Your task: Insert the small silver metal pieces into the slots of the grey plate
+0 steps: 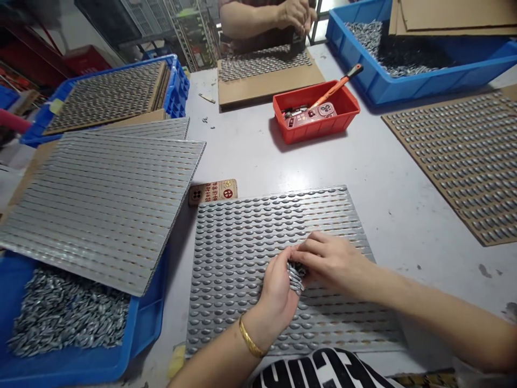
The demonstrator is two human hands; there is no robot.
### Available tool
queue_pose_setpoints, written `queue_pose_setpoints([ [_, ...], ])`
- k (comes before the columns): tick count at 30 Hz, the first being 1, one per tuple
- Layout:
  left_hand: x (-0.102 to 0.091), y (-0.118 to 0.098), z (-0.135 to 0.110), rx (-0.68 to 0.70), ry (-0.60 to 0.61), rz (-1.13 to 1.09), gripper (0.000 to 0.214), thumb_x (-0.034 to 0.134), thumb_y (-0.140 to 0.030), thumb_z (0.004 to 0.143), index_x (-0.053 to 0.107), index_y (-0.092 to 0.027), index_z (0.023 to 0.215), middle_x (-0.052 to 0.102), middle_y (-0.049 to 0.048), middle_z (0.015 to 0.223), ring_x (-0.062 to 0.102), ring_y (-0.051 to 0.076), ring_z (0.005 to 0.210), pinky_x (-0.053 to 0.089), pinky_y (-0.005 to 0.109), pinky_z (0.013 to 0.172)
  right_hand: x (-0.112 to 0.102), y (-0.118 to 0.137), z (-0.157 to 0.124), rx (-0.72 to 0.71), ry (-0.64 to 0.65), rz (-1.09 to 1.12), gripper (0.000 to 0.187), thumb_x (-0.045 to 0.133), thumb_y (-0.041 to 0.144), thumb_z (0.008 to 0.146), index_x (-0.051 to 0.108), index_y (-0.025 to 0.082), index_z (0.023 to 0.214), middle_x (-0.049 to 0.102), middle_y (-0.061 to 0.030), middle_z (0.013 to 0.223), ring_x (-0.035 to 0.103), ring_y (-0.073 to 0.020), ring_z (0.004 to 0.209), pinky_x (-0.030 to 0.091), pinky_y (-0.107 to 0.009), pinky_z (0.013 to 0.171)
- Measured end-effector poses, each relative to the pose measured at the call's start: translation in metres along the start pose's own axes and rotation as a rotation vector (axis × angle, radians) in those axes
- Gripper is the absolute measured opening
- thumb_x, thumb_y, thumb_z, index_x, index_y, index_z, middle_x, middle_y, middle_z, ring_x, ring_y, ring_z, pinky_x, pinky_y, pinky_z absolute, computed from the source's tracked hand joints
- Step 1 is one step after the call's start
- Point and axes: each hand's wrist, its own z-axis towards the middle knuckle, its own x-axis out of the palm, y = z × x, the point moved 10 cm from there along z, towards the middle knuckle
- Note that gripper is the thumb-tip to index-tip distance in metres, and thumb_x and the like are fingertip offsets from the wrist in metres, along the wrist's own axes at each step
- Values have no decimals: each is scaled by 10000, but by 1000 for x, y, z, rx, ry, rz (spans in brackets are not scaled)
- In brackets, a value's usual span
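Note:
My left hand (pixel 278 291), with a gold bangle at the wrist, is cupped around a handful of small grey spindle-shaped metal pieces (pixel 296 277). Closed fingers of my right hand (pixel 329 264) meet the left thumb over that handful; their tips are partly hidden. Both hands are above a grey ridged board (pixel 335 213). Rows of the same metal pieces (pixel 238 237) lie in its grooves on the left and middle, while bare grooves show along the right side.
Left, a grey ridged board (pixel 109 194) overhangs a blue bin (pixel 137 334) of loose pieces. A red tray (pixel 319 126) holds a phone and an orange-handled tool. A filled board (pixel 456 161) lies right, a blue crate (pixel 383 86) behind. Across the table are another person's hands (pixel 297 16).

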Motion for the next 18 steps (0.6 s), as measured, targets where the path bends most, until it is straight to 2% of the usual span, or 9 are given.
queue_pose_setpoints([
  [4, 8, -2, 0, 12, 84, -8, 134, 648, -217, 783, 724, -120, 835, 706, 83, 879, 636, 207, 905, 506, 267, 729, -4, 10, -4, -38, -38, -84, 201, 512, 135, 913, 642, 128, 1066, 650, -123, 910, 530, -222, 785, 449, -355, 635],
  [6, 11, -4, -2, 20, 111, 20, 156, 625, -204, 798, 722, -115, 880, 707, 92, 926, 639, 205, 910, 518, 274, 736, -14, 1, -6, 8, -95, 56, 173, 514, 158, 925, 637, 145, 1046, 652, -109, 899, 545, -207, 786, 454, -332, 635],
  [9, 11, -3, -8, -32, 117, 61, 155, 615, -190, 812, 689, -123, 931, 708, 107, 964, 663, 210, 881, 539, 329, 785, -21, -35, -14, 197, -173, 389, 123, 510, 192, 939, 628, 184, 973, 658, -60, 851, 581, -164, 764, 471, -286, 646],
  [11, 7, -1, -11, -74, 99, 73, 152, 626, -196, 819, 649, -130, 954, 712, 128, 987, 684, 224, 868, 537, 375, 839, -16, -61, -22, 342, -205, 516, 111, 521, 208, 927, 629, 197, 906, 656, -36, 821, 589, -148, 731, 467, -270, 632],
  [13, 4, -1, -13, -85, 87, 92, 150, 636, -224, 830, 614, -133, 948, 713, 144, 993, 695, 228, 853, 534, 385, 857, -8, -78, -28, 437, -229, 531, 101, 543, 222, 905, 634, 198, 867, 650, -28, 801, 580, -145, 697, 446, -266, 597],
  [15, 4, -1, -15, -81, 102, 130, 164, 637, -267, 845, 595, -136, 935, 712, 137, 957, 695, 210, 813, 542, 352, 813, 1, -83, -29, 458, -236, 508, 100, 545, 217, 897, 640, 197, 873, 644, -25, 796, 570, -142, 677, 430, -264, 583],
  [18, 4, 2, -18, -90, 127, 186, 215, 633, -324, 858, 596, -133, 949, 695, 99, 860, 669, 160, 710, 533, 278, 692, 15, -77, -24, 396, -227, 447, 130, 513, 190, 915, 643, 196, 921, 654, -43, 853, 590, -154, 742, 453, -276, 643],
])
